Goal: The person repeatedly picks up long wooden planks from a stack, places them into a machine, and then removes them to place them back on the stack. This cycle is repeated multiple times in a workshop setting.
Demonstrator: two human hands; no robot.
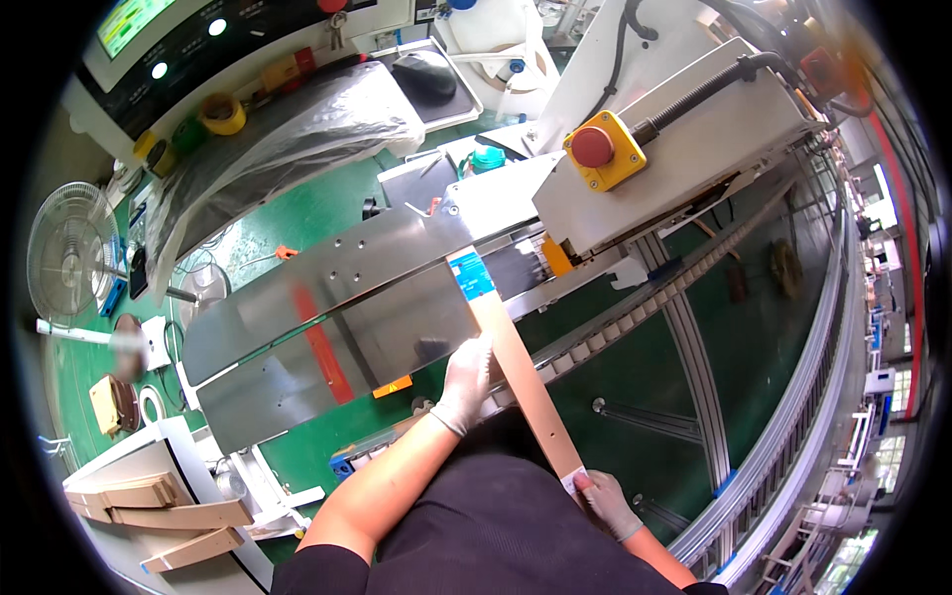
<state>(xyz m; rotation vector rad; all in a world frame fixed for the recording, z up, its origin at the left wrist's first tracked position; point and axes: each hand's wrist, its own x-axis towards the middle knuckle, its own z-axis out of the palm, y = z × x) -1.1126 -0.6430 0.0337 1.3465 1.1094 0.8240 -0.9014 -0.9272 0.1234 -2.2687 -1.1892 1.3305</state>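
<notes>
A long flat brown cardboard piece [521, 367] with a blue label at its far end lies slanted across a shiny metal feed table [297, 327]. My left hand [466, 382], in a white glove, rests on the cardboard's left edge near its middle. My right hand [605, 501], also gloved, grips the near end of the cardboard. The blue end sits at the mouth of a white machine housing [694, 149].
A yellow box with a red stop button [595, 149] sits on the housing. A roller conveyor [694, 367] curves away to the right. Folded cardboard pieces [169, 511] are stacked at lower left. A desk fan [69, 253], tape rolls and a plastic-covered item stand at left.
</notes>
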